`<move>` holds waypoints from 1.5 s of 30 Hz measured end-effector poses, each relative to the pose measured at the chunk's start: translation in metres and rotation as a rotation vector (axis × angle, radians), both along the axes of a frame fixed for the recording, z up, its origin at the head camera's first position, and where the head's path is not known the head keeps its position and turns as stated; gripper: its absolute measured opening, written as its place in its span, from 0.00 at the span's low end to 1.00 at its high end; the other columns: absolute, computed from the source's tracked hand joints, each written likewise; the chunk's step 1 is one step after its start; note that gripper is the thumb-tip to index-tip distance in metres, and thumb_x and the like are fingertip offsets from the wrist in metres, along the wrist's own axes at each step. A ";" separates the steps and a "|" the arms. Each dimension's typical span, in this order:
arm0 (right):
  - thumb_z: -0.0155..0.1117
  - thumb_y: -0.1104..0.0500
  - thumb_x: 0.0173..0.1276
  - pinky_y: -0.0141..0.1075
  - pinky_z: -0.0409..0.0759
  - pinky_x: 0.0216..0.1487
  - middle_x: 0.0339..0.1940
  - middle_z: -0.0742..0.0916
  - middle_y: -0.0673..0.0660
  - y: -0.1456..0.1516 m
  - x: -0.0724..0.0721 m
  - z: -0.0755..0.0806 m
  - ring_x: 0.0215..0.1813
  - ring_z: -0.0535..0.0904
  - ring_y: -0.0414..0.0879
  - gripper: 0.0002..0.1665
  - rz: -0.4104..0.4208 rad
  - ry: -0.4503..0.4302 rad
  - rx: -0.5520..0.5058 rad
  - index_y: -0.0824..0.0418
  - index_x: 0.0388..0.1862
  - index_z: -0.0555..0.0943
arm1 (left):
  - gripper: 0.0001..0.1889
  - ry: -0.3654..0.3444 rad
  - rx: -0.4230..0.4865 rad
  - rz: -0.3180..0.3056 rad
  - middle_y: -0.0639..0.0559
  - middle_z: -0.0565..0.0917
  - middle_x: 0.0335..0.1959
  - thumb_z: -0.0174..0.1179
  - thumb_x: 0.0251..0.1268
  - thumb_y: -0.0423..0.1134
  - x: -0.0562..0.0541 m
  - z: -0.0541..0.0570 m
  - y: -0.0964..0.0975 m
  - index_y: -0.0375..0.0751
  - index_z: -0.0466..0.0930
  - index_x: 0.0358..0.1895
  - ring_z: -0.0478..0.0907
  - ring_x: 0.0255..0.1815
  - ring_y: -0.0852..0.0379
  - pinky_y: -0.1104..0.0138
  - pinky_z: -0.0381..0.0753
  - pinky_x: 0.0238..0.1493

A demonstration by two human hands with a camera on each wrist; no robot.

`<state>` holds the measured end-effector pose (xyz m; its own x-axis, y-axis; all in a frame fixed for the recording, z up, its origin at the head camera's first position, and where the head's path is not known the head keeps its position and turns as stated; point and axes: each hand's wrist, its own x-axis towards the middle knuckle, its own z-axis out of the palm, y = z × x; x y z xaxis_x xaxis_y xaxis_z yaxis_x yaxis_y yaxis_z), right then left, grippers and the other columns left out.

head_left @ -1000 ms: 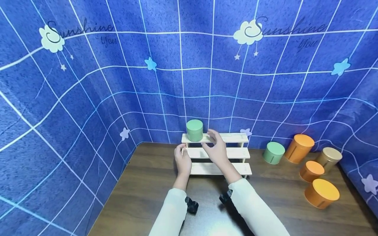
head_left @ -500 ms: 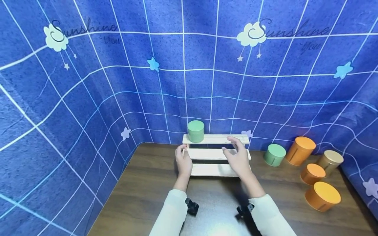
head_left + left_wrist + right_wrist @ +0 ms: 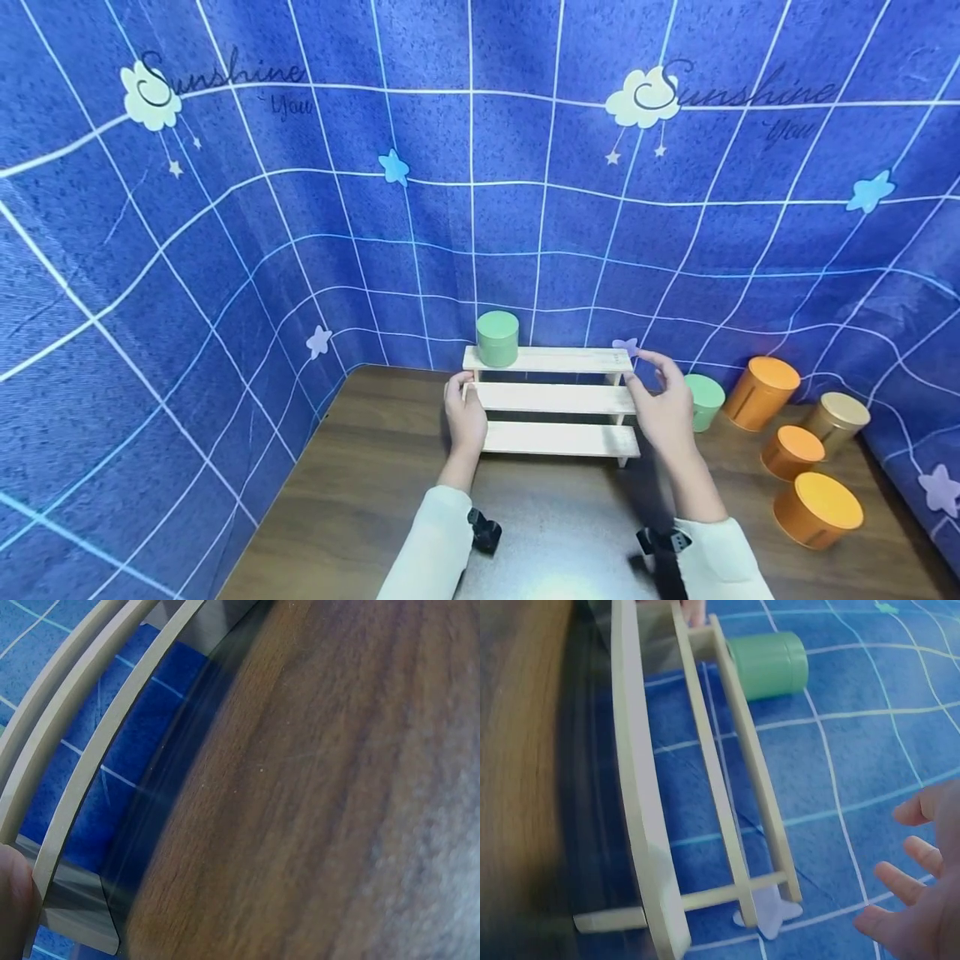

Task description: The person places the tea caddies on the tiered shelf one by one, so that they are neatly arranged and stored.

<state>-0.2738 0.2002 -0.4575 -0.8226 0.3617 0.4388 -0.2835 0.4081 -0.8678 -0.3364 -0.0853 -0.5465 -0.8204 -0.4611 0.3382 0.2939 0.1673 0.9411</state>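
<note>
Right hand (image 3: 666,414) shifted from over tiered rack (image 3: 555,400) to its right end, fingers spread, empty; left hand (image 3: 465,419) grips rack's left end. Rack stands between them, green canister (image 3: 498,340) on its top tier, left.

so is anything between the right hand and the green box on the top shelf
Nothing visible: the right hand is beside the right end of the rack, the green box sits at the left of the top shelf, and the stretch between bears nothing.
</note>
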 end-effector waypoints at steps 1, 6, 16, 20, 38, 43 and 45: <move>0.69 0.66 0.69 0.53 0.70 0.80 0.67 0.85 0.64 0.003 0.002 0.000 0.74 0.75 0.54 0.24 -0.012 -0.004 0.001 0.66 0.64 0.81 | 0.11 -0.003 -0.002 0.000 0.35 0.81 0.55 0.53 0.75 0.26 0.001 0.000 0.000 0.33 0.80 0.54 0.77 0.67 0.39 0.45 0.72 0.75; 0.69 0.64 0.70 0.53 0.70 0.79 0.66 0.85 0.63 0.017 0.006 -0.001 0.72 0.76 0.52 0.23 -0.056 -0.019 -0.002 0.66 0.63 0.82 | 0.11 -0.006 -0.006 -0.004 0.35 0.81 0.55 0.52 0.75 0.26 0.002 0.000 0.000 0.33 0.80 0.54 0.77 0.67 0.39 0.45 0.72 0.74; 0.69 0.58 0.70 0.49 0.72 0.67 0.67 0.85 0.64 0.038 0.010 0.003 0.65 0.78 0.56 0.23 -0.157 -0.040 0.044 0.61 0.62 0.84 | 0.12 0.001 -0.017 -0.004 0.36 0.81 0.55 0.52 0.74 0.26 0.000 -0.003 -0.003 0.33 0.80 0.54 0.77 0.66 0.40 0.46 0.71 0.75; 0.68 0.57 0.70 0.41 0.70 0.57 0.65 0.86 0.64 0.048 0.007 0.000 0.57 0.76 0.51 0.23 -0.207 -0.057 0.063 0.60 0.63 0.84 | 0.12 0.002 -0.022 -0.001 0.36 0.81 0.55 0.52 0.74 0.26 0.000 -0.004 -0.002 0.34 0.80 0.54 0.77 0.66 0.40 0.45 0.72 0.74; 0.69 0.60 0.67 0.57 0.67 0.66 0.67 0.80 0.74 0.086 -0.006 -0.030 0.71 0.72 0.69 0.26 -0.218 -0.087 0.122 0.69 0.63 0.82 | 0.12 0.012 -0.039 0.006 0.36 0.82 0.55 0.54 0.73 0.26 0.000 -0.005 -0.001 0.35 0.80 0.54 0.78 0.66 0.40 0.45 0.73 0.74; 0.69 0.59 0.68 0.61 0.64 0.70 0.71 0.75 0.76 0.092 -0.006 -0.038 0.74 0.67 0.71 0.29 -0.210 -0.148 0.131 0.70 0.66 0.79 | 0.11 0.008 -0.038 0.006 0.37 0.82 0.54 0.54 0.74 0.27 -0.001 -0.004 -0.001 0.35 0.81 0.54 0.78 0.65 0.40 0.45 0.73 0.73; 0.69 0.58 0.68 0.62 0.63 0.72 0.73 0.72 0.77 0.094 -0.005 -0.040 0.75 0.64 0.72 0.32 -0.204 -0.192 0.136 0.70 0.68 0.77 | 0.11 0.007 -0.033 0.005 0.37 0.82 0.54 0.54 0.74 0.27 -0.001 -0.004 -0.001 0.35 0.81 0.54 0.78 0.65 0.40 0.45 0.73 0.73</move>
<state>-0.2792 0.2944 -0.4979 -0.8112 0.4769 0.3384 -0.0201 0.5555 -0.8313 -0.3377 -0.0862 -0.5508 -0.8157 -0.4537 0.3589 0.2996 0.1993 0.9330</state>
